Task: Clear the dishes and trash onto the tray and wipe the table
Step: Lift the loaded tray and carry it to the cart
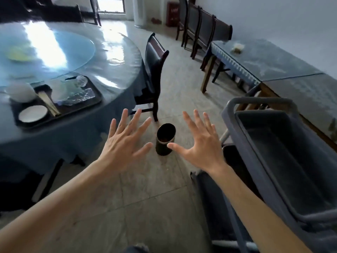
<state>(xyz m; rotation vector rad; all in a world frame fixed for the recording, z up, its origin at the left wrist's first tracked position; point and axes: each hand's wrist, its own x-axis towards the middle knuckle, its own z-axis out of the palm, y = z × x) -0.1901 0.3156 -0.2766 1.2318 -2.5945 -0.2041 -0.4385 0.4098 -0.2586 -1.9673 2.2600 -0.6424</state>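
Observation:
A dark tray [94,102] rests near the edge of the round blue-clothed table [113,73] at the left. On the tray lie a white bowl [21,92], a small white plate [32,113], wooden chopsticks [48,104], a clear glass [81,81] and crumpled clear plastic [80,96]. A yellow-green cloth [19,54] lies on the glass turntable [76,46]. My left hand [125,141] and my right hand [198,141] are held out over the floor with fingers spread, holding nothing.
A dark cylindrical bin [165,139] stands on the floor between my hands. A grey cart with a tub [277,143] is at the right. A dark chair [154,70] stands by the round table. A long side table [273,61] and more chairs [202,28] line the wall.

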